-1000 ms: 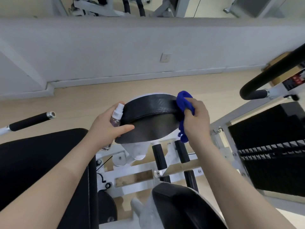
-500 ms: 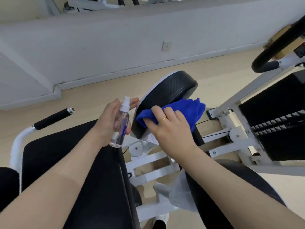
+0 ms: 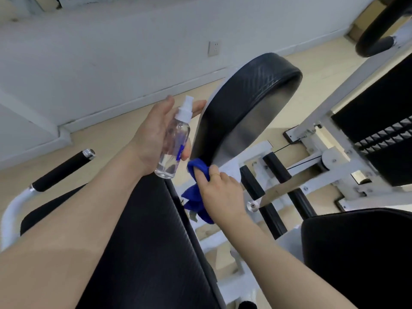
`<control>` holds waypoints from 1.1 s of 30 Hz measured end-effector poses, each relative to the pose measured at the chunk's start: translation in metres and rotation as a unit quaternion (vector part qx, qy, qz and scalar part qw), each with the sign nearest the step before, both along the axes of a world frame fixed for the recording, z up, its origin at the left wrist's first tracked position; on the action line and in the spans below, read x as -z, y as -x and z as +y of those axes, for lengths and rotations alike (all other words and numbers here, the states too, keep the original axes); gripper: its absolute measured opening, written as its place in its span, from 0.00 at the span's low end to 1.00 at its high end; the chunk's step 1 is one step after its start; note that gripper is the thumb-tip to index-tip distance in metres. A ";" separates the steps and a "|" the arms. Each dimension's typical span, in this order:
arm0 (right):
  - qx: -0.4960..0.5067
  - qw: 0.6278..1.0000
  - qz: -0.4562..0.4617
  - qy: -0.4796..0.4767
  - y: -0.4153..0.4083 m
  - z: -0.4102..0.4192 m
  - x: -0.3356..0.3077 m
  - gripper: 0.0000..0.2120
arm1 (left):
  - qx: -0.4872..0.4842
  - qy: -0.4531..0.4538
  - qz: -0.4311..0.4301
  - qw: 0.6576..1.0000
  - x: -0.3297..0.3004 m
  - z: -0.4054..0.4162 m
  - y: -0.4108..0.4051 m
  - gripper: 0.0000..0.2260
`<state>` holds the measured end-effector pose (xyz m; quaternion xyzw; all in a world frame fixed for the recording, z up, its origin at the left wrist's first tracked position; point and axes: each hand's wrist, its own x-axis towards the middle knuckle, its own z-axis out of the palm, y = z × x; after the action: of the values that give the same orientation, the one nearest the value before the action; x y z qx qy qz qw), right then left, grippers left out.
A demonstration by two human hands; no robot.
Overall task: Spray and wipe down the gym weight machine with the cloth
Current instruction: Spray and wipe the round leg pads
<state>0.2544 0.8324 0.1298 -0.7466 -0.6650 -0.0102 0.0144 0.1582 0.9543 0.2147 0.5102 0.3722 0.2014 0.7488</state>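
A round black pad (image 3: 243, 112) of the white-framed weight machine (image 3: 312, 139) tilts up in the middle of the view. My right hand (image 3: 220, 195) grips a blue cloth (image 3: 197, 172) and presses it against the pad's lower edge; more of the cloth hangs down below my fingers. My left hand (image 3: 153, 132) holds a small clear spray bottle (image 3: 175, 139) with a white nozzle, upright, just left of the pad. My left fingertips reach close to the pad's rim.
A black seat cushion (image 3: 145, 241) lies below my arms, and another black pad (image 3: 361, 253) sits at the lower right. A black handle grip (image 3: 62, 170) sticks out at left. The weight stack (image 3: 383, 139) stands at right. A white wall with a socket (image 3: 214, 47) is beyond.
My right hand slid the blue cloth from the pad's face down to its lower edge. The view tilted and moved closer. My left hand keeps the bottle beside the pad.
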 end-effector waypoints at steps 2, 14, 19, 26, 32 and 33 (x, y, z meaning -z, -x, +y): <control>-0.007 0.994 -0.022 -0.104 -0.011 0.009 -0.025 0.19 | -0.001 0.011 -0.006 1.000 -0.001 0.005 -0.004 0.25; 0.028 0.997 -0.017 0.064 -0.013 0.029 -0.073 0.27 | 0.010 0.043 0.015 0.999 -0.017 0.013 -0.017 0.23; 0.132 0.980 -0.062 -0.135 -0.073 0.043 -0.135 0.10 | -0.012 0.039 0.053 0.998 -0.011 0.010 -0.019 0.24; 0.267 0.916 0.220 -0.204 -0.118 0.071 -0.142 0.12 | -0.050 -0.072 0.091 0.992 -0.013 -0.004 -0.035 0.14; 0.157 0.941 0.251 -0.164 -0.117 0.080 -0.136 0.14 | -0.059 -0.141 0.132 0.979 -0.017 -0.014 -0.050 0.24; 0.180 0.912 0.322 -0.177 -0.134 0.080 -0.136 0.13 | -0.062 -0.155 0.142 0.976 -0.016 -0.014 -0.053 0.25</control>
<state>0.3880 0.9120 0.2653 -0.8016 -0.4659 0.1113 0.3577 0.2110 0.9401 0.2309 0.6193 0.4699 0.2284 0.5861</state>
